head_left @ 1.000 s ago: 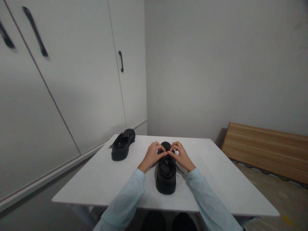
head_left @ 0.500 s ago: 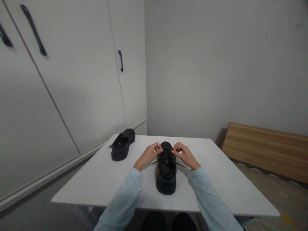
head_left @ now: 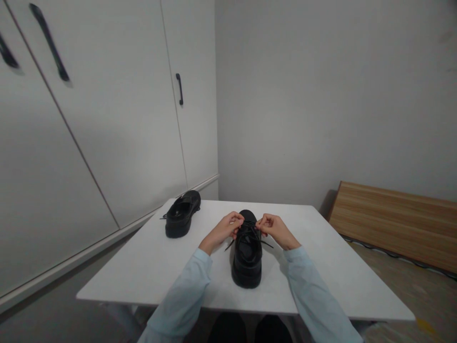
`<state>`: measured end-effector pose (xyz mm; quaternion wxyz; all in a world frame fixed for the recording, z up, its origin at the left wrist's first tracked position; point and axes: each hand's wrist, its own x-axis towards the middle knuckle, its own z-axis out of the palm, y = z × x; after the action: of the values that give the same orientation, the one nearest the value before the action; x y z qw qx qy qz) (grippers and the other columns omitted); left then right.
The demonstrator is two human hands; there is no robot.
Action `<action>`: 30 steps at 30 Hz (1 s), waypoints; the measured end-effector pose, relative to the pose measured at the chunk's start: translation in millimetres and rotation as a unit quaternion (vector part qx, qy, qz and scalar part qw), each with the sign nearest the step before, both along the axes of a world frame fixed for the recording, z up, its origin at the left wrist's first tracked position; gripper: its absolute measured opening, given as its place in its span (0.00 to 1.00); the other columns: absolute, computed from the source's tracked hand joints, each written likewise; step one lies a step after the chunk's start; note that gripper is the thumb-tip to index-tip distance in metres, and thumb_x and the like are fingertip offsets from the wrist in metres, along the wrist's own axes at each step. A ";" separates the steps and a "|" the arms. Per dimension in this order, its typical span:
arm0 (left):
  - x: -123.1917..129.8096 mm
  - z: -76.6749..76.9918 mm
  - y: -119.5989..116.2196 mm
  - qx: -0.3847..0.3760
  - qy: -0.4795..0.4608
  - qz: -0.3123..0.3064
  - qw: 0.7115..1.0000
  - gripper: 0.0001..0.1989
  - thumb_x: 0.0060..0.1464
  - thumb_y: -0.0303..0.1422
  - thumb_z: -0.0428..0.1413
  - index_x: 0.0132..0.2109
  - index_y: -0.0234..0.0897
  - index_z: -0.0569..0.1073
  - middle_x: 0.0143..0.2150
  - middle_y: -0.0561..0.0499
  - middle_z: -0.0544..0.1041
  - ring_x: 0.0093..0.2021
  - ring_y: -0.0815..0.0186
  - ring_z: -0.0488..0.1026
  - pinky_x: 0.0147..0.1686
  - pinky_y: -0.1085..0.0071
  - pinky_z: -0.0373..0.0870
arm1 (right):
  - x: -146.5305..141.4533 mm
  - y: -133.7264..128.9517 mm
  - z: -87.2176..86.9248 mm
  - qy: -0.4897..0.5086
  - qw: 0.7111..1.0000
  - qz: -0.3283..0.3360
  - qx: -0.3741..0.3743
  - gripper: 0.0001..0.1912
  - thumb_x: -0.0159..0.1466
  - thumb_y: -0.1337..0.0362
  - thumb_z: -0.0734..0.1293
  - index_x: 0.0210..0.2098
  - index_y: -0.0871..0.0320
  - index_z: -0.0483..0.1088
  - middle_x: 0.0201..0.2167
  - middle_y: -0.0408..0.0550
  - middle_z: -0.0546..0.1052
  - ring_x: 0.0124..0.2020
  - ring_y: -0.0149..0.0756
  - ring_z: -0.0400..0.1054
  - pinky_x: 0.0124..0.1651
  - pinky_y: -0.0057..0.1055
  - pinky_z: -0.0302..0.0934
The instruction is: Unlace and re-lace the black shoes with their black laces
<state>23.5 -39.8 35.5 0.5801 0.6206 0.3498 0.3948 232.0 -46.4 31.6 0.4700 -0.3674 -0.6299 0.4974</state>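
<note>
Black shoe, between left grip and right grip

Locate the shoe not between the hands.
Head view, left of centre: that shoe sits on the white table, at its far left corner by the cabinet.

From the person's head, the camera looks forward and down across a nearby white table at six o'clock, seeing the nearer black shoe heel-first, white cabinets at ten and a wall at one.
</note>
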 end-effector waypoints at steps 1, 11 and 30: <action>0.7 -1.1 0.7 0.015 0.008 -0.003 1.000 0.17 0.50 0.44 0.57 0.40 0.35 0.68 0.26 0.57 0.65 0.21 0.76 0.62 0.19 0.80 0.59 | -0.9 -0.4 -0.7 0.017 1.000 0.004 -0.011 0.17 0.50 0.59 0.73 0.25 0.57 0.60 0.26 0.41 0.73 0.18 0.23 0.60 0.22 0.24 0.53; 6.9 -0.6 -0.1 0.079 0.055 0.011 0.995 0.19 0.46 0.43 0.61 0.37 0.32 0.71 0.25 0.56 0.65 0.20 0.75 0.61 0.17 0.78 0.55 | -7.2 -2.1 -3.5 0.054 0.998 0.015 -0.021 0.11 0.53 0.64 0.68 0.35 0.57 0.66 0.23 0.36 0.67 0.17 0.24 0.62 0.21 0.23 0.54; 8.1 -1.9 3.8 0.251 0.158 0.111 0.949 0.07 0.51 0.34 0.55 0.30 0.35 0.70 0.32 0.51 0.68 0.33 0.67 0.65 0.34 0.72 0.62 | -4.2 5.0 -3.5 -0.168 0.963 -0.090 0.188 0.13 0.59 0.61 0.65 0.21 0.56 0.59 0.24 0.40 0.63 0.28 0.32 0.59 0.33 0.29 0.53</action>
<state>31.6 -36.0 33.6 0.2953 0.7576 0.3940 0.4284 227.7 -41.4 28.0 0.4612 -0.4056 -0.7463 0.2565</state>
